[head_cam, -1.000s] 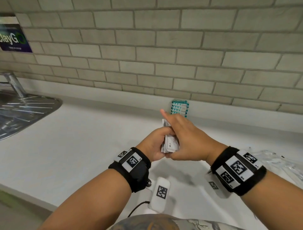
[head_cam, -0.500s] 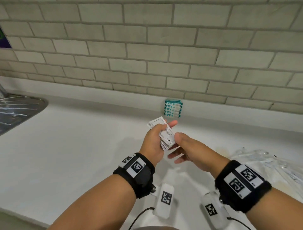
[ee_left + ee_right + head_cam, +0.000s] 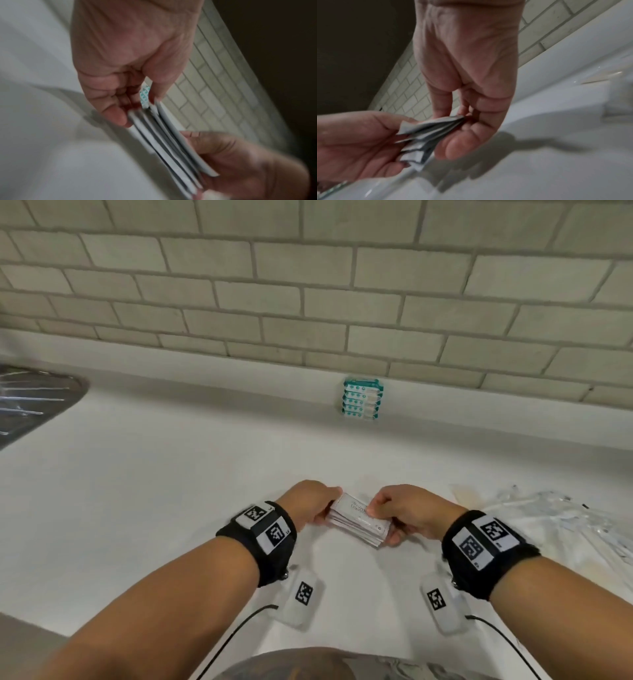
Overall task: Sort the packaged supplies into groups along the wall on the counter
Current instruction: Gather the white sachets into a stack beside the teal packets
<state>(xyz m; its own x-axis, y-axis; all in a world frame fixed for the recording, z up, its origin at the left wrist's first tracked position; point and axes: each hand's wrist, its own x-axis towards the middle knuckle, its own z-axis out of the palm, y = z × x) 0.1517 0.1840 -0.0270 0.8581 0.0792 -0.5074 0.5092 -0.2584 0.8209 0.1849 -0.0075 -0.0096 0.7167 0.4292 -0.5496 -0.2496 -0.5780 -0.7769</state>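
Both hands grip one stack of white flat packets (image 3: 358,522) low over the near middle of the white counter (image 3: 154,474). The left hand (image 3: 308,501) pinches the stack's left end, thumb on one face and fingers on the other; the right hand (image 3: 407,513) pinches the right end likewise. The wrist views show the packets fanned slightly apart between the fingers. Whether the stack's lower edge touches the counter cannot be told.

A pile of teal-and-white packets (image 3: 362,398) stands against the tiled wall (image 3: 308,302), far from the hands and apart from them. Clear plastic wrappers (image 3: 555,518) lie on the counter to the right. A metal sink drainer (image 3: 30,402) occupies the far left.
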